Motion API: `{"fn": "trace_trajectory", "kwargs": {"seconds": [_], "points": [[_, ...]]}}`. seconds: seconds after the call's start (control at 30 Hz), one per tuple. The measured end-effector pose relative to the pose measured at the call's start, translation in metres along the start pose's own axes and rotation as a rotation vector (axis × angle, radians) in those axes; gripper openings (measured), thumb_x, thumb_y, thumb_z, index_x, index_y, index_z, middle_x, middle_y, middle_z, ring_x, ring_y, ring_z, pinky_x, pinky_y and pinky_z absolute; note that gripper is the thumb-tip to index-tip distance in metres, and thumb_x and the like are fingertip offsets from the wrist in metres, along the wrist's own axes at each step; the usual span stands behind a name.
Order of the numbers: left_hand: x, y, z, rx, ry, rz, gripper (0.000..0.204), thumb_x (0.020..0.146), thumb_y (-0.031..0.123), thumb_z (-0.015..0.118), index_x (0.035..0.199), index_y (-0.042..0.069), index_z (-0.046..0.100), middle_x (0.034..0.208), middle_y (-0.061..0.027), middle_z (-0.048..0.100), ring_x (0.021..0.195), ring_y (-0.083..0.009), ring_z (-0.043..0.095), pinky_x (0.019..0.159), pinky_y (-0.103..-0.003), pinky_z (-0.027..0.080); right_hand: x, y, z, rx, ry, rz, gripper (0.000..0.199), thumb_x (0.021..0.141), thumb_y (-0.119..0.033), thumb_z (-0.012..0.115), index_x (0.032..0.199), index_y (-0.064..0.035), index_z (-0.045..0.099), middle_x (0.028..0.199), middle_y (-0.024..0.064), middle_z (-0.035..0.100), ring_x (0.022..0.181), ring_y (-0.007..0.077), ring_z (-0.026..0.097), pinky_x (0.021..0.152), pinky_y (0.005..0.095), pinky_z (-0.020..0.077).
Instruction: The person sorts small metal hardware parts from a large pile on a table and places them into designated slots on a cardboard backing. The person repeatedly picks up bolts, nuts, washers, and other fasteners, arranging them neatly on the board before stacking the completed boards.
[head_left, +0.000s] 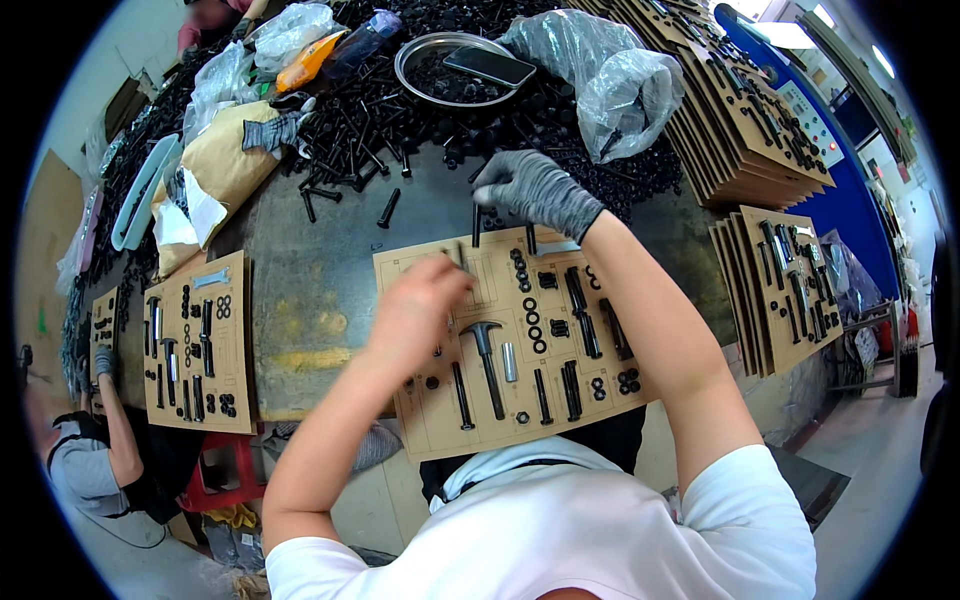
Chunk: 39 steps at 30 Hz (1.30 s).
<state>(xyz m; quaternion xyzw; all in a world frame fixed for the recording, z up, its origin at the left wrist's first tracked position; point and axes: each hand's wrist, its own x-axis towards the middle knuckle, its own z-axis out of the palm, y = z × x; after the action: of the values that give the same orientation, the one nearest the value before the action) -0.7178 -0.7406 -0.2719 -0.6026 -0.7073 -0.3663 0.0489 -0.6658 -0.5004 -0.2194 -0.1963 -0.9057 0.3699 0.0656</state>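
A brown cardboard sheet (450, 420) lies before me at the table's front edge, printed with outlines and set with black hardware. On it are a T-shaped black piece (487, 365), a silver tube (510, 362), a column of black rings (534, 325) and several bolts (462, 395). Above its upper left part is my bare left hand (420, 308), blurred, with fingers curled; a smeared dark piece shows by the fingertips. My right hand (535, 195), in a grey glove, is closed over the sheet's far edge, with black bolts (476, 222) hanging from its fingers.
Heaped black bolts and nuts (350, 130) cover the table's far side, around a metal bowl (420, 50) with a phone (490, 66) on it. Stacks of filled sheets stand at right (740, 150) and left (235, 350). Another person (90, 460) works at far left.
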Motion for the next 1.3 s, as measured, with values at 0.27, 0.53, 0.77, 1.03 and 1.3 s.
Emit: {"fn": "trace_trajectory", "kwargs": {"seconds": [0.27, 0.53, 0.77, 1.03, 1.3], "points": [[-0.006, 0.002, 0.041, 0.073, -0.156, 0.069, 0.021, 0.076, 0.002, 0.072, 0.096, 0.009, 0.071, 0.087, -0.0071, 0.062, 0.085, -0.0282, 0.061, 0.082, -0.039, 0.046, -0.003, 0.011, 0.058, -0.457, -0.164, -0.062, 0.026, 0.076, -0.026, 0.071, 0.094, -0.0078, 0.076, 0.096, 0.0165, 0.073, 0.094, 0.0328, 0.069, 0.087, 0.0414, 0.0547], [0.009, -0.009, 0.033, 0.025, -0.102, -0.099, 0.1, 0.065, 0.018, 0.09, 0.146, 0.002, 0.034, 0.122, -0.0179, 0.059, 0.111, -0.0334, 0.058, 0.092, -0.042, 0.04, -0.019, 0.023, 0.06, -0.398, -0.003, -0.101, 0.027, 0.086, -0.022, 0.064, 0.105, -0.0059, 0.071, 0.1, 0.0199, 0.071, 0.096, 0.037, 0.068, 0.087, 0.0439, 0.0536], [0.015, -0.014, 0.036, 0.058, -0.166, -0.037, 0.097, 0.065, 0.018, 0.089, 0.144, 0.001, 0.036, 0.126, -0.0185, 0.058, 0.118, -0.0333, 0.056, 0.096, -0.044, 0.039, -0.046, 0.033, 0.059, -0.403, 0.038, -0.148, 0.027, 0.083, -0.016, 0.065, 0.108, -0.0055, 0.068, 0.104, 0.0195, 0.069, 0.101, 0.0363, 0.065, 0.091, 0.0437, 0.052], [0.015, -0.014, 0.03, -0.026, -0.294, -0.133, 0.073, 0.072, 0.022, 0.084, 0.132, 0.001, 0.049, 0.124, -0.0193, 0.058, 0.121, -0.0361, 0.052, 0.102, -0.042, 0.036, -0.045, 0.035, 0.065, -0.396, 0.009, -0.106, 0.027, 0.08, -0.018, 0.067, 0.103, -0.0039, 0.068, 0.101, 0.0195, 0.067, 0.101, 0.0358, 0.064, 0.092, 0.0433, 0.0512], [0.022, -0.006, 0.027, 0.024, -0.324, -0.092, 0.07, 0.076, 0.024, 0.081, 0.134, 0.001, 0.05, 0.122, -0.0199, 0.059, 0.116, -0.0366, 0.053, 0.101, -0.044, 0.039, -0.073, 0.031, 0.058, -0.265, 0.144, -0.096, 0.033, 0.085, -0.012, 0.062, 0.115, 0.0001, 0.065, 0.112, 0.0212, 0.067, 0.108, 0.0358, 0.063, 0.098, 0.041, 0.0494]]}}
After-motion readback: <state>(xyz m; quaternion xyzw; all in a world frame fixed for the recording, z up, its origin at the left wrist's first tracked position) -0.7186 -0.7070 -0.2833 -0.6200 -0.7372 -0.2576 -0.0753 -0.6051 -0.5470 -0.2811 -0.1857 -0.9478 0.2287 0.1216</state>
